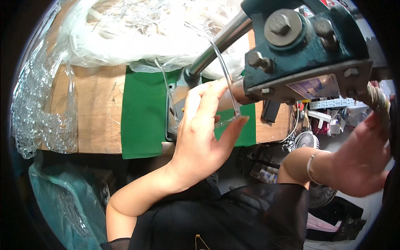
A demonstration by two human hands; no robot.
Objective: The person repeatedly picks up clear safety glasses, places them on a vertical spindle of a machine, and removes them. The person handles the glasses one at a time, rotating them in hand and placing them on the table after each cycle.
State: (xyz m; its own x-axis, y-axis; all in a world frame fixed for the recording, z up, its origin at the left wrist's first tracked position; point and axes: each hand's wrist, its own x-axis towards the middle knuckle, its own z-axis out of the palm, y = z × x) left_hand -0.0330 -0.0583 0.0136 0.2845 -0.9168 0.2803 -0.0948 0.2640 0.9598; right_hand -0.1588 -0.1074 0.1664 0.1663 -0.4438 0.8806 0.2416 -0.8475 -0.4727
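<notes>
My left hand holds a clear plastic frame piece, thin and curved, pinched between thumb and fingers just under the dark green press machine. The piece sits close to the machine's metal shaft end. My right hand, blurred, with a thin bracelet on the wrist, is on the machine's wheel or handle at the right edge. Whether it grips it I cannot tell.
A green cloth lies on the wooden table. Clear plastic bags of transparent parts lie at the back, and stacks of clear pieces on the left. A shiny lever bar slants up. A small fan stands below right.
</notes>
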